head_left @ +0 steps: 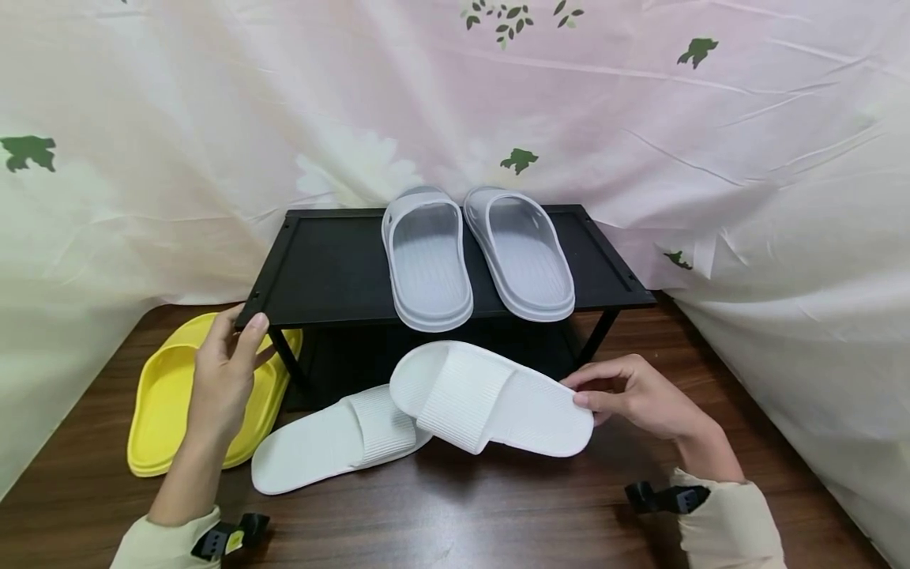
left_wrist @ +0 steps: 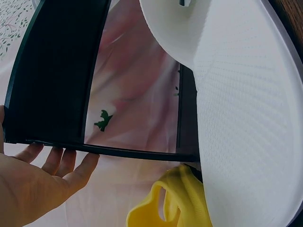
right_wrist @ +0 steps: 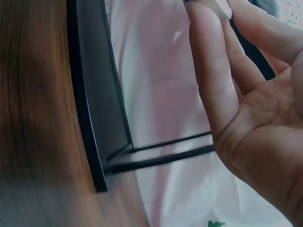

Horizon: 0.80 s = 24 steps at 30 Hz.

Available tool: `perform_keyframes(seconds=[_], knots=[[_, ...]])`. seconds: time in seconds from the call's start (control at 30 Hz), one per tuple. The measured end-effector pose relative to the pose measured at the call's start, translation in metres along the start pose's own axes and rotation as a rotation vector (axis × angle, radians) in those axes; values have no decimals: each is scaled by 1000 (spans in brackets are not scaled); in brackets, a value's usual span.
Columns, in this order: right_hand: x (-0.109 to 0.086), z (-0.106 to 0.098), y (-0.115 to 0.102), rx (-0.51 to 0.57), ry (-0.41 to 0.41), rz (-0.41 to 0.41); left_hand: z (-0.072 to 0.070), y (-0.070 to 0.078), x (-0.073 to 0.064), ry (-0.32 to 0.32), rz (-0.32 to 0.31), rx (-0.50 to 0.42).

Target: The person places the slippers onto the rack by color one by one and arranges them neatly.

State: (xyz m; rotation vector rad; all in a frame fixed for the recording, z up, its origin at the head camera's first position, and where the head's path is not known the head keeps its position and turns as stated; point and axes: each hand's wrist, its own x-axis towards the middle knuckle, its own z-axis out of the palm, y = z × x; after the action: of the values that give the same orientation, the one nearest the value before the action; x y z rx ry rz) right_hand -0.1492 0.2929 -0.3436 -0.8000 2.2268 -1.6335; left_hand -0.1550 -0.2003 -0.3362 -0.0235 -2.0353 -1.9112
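Observation:
My right hand [head_left: 633, 395] pinches the heel end of a white slide slipper [head_left: 543, 411] between thumb and fingers, holding it tilted in front of the shoe rack. Its toe overlaps a second white slipper [head_left: 306, 450], which lies on the table with its toe towards the rack's lower level. With my left hand [head_left: 220, 379] I grip the front left corner of the black shoe rack [head_left: 327, 269]; in the left wrist view the fingertips [left_wrist: 87, 165] meet the rack's side edge. Only a pale bit of the held slipper [right_wrist: 220, 7] shows in the right wrist view.
Two grey slippers [head_left: 430, 261] stand side by side on the rack's top. A yellow pair [head_left: 163, 411] sits left of the rack, partly behind my left hand. A patterned cloth [head_left: 426, 95] hangs behind and at both sides. Beneath is a dark wooden table [head_left: 441, 529].

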Motion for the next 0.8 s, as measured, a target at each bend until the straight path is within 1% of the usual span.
perform_keyframes(seconds=[0.27, 0.4, 0.67, 0.8], knots=[[12, 12, -8, 45, -49, -89, -1, -1, 0, -6, 1, -12], [19, 17, -12, 61, -64, -93, -1, -2, 1, -9, 8, -14], [31, 28, -19, 68, -70, -106, 0, -1, 1, -7, 9, -8], [37, 36, -21, 104, -81, -109, 0, -1, 0, -7, 10, -11]])
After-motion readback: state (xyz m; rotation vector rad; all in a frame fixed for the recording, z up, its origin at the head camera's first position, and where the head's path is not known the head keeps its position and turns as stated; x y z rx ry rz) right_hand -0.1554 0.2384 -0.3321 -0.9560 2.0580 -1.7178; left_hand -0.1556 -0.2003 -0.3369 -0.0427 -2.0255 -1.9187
